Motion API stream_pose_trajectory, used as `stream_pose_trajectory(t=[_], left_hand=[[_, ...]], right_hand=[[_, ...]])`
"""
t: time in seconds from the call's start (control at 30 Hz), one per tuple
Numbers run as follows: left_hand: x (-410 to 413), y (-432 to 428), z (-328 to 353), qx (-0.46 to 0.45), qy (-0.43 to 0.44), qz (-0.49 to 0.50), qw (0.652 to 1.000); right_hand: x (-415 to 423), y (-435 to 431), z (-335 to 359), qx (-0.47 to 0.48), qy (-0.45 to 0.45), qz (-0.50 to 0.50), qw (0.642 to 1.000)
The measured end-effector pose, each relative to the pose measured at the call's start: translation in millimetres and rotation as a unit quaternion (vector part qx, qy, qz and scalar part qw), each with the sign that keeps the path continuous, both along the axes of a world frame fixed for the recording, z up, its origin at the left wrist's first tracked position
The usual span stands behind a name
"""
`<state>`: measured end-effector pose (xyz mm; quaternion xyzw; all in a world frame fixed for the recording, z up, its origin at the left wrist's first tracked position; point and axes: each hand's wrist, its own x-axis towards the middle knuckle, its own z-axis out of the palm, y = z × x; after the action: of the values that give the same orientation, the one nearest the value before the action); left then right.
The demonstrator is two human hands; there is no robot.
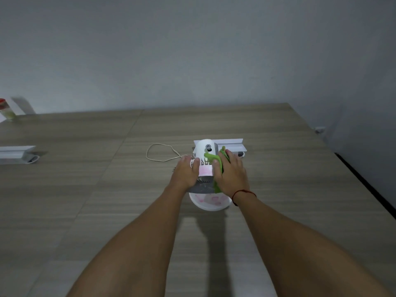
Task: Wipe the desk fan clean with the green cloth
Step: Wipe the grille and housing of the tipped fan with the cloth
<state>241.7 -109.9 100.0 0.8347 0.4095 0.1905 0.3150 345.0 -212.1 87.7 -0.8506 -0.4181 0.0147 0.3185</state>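
A small white desk fan [204, 150] with a grey grille and a round white base [211, 203] stands on the wooden table [85, 189], a little right of centre. My left hand [185, 173] grips the fan's left side. My right hand [230, 174] presses the green cloth [216, 158] against the fan's right side and top. Part of the cloth drapes over the motor housing, and the rest is hidden under my palm. The fan's thin cord [159, 152] loops on the table to the left.
A white rail-like box [232, 144] lies just behind the fan. Another white box [16, 154] sits at the left edge, and a red-capped bottle [6, 110] stands at the far left by the wall. The table's right edge [364, 185] runs diagonally.
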Motion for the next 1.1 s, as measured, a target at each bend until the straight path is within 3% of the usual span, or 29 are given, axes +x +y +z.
stream_pose_trajectory(t=[0.1, 0.17, 0.33, 0.43, 0.57, 0.7, 0.8, 0.93, 1.1], left_hand=[[5, 5, -1, -0.001, -0.003, 0.000, 1.000], [8, 6, -2, -0.006, 0.004, 0.001, 1.000], [13, 3, 1, -0.026, 0.006, 0.017, 1.000], [11, 4, 2, -0.030, 0.006, 0.019, 0.999], [10, 4, 2, -0.018, 0.003, 0.015, 1.000], [8, 8, 4, -0.013, 0.018, 0.007, 1.000], [8, 11, 3, 0.032, 0.071, -0.013, 0.997], [12, 15, 4, 0.037, 0.072, -0.067, 0.994], [14, 17, 2, 0.017, 0.097, -0.095, 0.991]], right_hand=[[7, 5, -5, 0.097, 0.077, -0.031, 0.992], [10, 9, -10, 0.157, 0.167, -0.098, 0.968], [24, 17, -11, 0.160, 0.350, -0.264, 0.885], [21, 18, -5, 0.140, 0.303, -0.240, 0.911], [2, 21, 0, 0.082, 0.093, -0.116, 0.985], [-3, 17, -5, 0.002, -0.036, -0.015, 0.999], [2, 11, -11, 0.007, -0.004, -0.028, 1.000], [13, 11, -16, 0.054, 0.096, -0.099, 0.989], [24, 15, -31, 0.145, 0.313, -0.223, 0.912]])
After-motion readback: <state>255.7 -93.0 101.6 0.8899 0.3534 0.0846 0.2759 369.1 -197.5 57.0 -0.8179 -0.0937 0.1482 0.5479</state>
